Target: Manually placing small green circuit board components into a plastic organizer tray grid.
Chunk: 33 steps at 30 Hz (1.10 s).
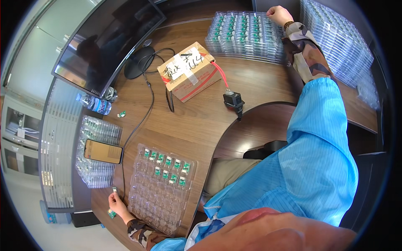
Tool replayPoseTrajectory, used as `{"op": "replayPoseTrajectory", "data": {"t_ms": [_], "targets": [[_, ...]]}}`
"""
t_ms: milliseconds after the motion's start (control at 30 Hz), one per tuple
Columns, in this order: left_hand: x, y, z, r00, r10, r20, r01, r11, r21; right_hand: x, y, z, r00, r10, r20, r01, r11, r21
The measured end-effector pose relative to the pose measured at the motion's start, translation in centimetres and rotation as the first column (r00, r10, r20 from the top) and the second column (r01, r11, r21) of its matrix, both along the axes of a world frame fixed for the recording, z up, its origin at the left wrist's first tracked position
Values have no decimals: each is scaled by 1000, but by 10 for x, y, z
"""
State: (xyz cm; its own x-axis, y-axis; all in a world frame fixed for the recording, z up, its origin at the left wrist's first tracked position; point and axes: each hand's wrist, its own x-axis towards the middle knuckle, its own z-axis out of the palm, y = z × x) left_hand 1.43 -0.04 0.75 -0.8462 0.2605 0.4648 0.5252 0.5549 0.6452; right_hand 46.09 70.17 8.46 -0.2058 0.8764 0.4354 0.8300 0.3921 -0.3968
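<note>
My left hand [118, 205] pinches a small circuit board [114, 189] by the left edge of the desk. Close under that hand lies another green circuit board [112, 213]. To its right is a clear plastic tray [157, 196] of small compartments, with green boards in two rows at its far end. My right hand [279, 15] reaches to the far right, its fingers closed at the corner of a stack of clear trays [247, 31] filled with green boards. What those fingers hold, if anything, is too small to make out.
A taped cardboard box [194, 85] with a red cable stands mid-desk near a black plug-like device [233, 101]. A phone [103, 151] rests on a left tray stack [90, 178]. A monitor [111, 42], plastic bottle [95, 104] and tall tray stack [335, 46] border the desk.
</note>
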Motion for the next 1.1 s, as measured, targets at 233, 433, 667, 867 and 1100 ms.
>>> {"op": "replayPoseTrajectory", "data": {"t_ms": [233,433,667,867,1100], "targets": [[-2,1,-2,1000,15,15,-15,1000,-2,1,8,-4,999,-6,48,8,999,-39],[-7,-3,-4,1000,21,10,-21,1000,-9,-2,10,-4,997,24,71,-24,1000,4],[-8,-3,-4,1000,27,14,-27,999,-19,-6,9,-4,987,-12,161,8,1000,24],[-16,-9,-11,999,21,32,-21,1000,-2,-4,7,-2,974,-36,223,26,999,47],[-8,-6,-6,998,39,43,-37,999,-31,-30,-43,40,957,214,-195,-135,926,353]]}}
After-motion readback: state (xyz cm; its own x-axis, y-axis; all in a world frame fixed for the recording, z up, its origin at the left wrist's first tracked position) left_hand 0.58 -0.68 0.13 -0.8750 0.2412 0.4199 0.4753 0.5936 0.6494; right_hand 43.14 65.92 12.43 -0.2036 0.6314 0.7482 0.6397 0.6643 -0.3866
